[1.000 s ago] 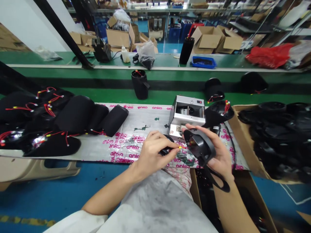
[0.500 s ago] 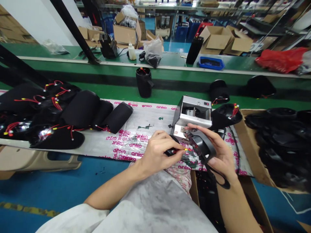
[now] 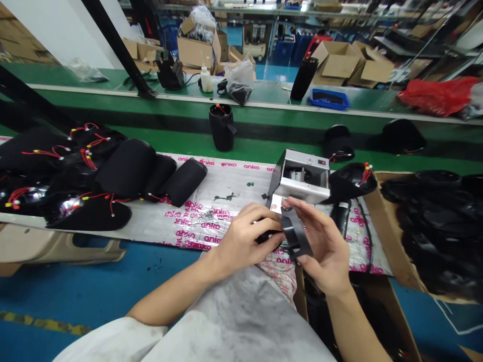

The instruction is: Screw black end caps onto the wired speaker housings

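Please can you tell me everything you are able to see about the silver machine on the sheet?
The silver machine is a small boxy unit with a casing that looks like metal. Its top has a dark, roughly rectangular opening with parts inside, and a small switch with a red mark near the back right corner. It sits on the printed plastic sheet, turned slightly at an angle. A black strip runs along its left side. The fingertips of the right hand are at its front edge, but I cannot tell if they touch it.
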The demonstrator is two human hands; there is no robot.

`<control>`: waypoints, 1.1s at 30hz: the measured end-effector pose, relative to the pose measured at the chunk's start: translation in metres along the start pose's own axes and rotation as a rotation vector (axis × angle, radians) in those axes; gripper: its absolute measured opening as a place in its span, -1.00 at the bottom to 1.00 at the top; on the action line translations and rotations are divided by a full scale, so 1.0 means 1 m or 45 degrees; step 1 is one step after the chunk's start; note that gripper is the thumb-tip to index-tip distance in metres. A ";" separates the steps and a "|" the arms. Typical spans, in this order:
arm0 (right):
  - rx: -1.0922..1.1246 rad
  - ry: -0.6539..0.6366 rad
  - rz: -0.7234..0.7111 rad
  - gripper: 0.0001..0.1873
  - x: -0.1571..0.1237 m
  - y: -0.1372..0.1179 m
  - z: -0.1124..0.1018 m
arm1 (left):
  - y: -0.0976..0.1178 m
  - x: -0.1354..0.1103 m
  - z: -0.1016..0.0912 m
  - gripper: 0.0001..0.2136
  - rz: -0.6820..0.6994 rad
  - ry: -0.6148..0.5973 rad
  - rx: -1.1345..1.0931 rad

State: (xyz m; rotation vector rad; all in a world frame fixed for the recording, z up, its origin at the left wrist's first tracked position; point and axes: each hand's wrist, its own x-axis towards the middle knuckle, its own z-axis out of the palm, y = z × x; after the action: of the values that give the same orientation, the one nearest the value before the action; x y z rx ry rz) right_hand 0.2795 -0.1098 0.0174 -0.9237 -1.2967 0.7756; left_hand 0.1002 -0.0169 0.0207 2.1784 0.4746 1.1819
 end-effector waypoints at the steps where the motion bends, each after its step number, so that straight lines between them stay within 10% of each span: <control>1: -0.041 -0.001 -0.011 -0.24 -0.001 0.001 0.001 | -0.002 -0.002 -0.003 -0.93 -0.037 -0.023 -0.073; 6: -0.666 0.021 -0.182 -0.02 -0.005 0.001 0.020 | -0.017 -0.016 -0.015 -0.75 -0.461 0.090 -0.711; 10: -0.965 0.041 -0.272 -0.01 -0.005 0.005 0.036 | -0.027 -0.017 -0.019 -0.62 -0.598 -0.153 -0.774; 18: -0.098 0.334 0.180 -0.44 -0.032 0.032 0.041 | -0.017 0.001 -0.015 -0.60 -0.722 -0.176 -0.574; 28: -0.347 0.229 0.098 -0.35 -0.036 0.032 0.049 | -0.027 0.007 -0.029 -0.65 -0.757 -0.363 -0.642; 33: -0.366 0.204 0.072 -0.37 -0.035 0.028 0.054 | -0.024 -0.006 -0.019 -0.60 -0.777 -0.174 -0.844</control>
State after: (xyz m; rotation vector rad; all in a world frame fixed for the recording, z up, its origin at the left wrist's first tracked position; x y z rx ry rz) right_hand 0.2218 -0.1212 -0.0216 -1.2316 -1.2638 0.5530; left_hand 0.0798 0.0040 0.0090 1.3871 0.5393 0.7049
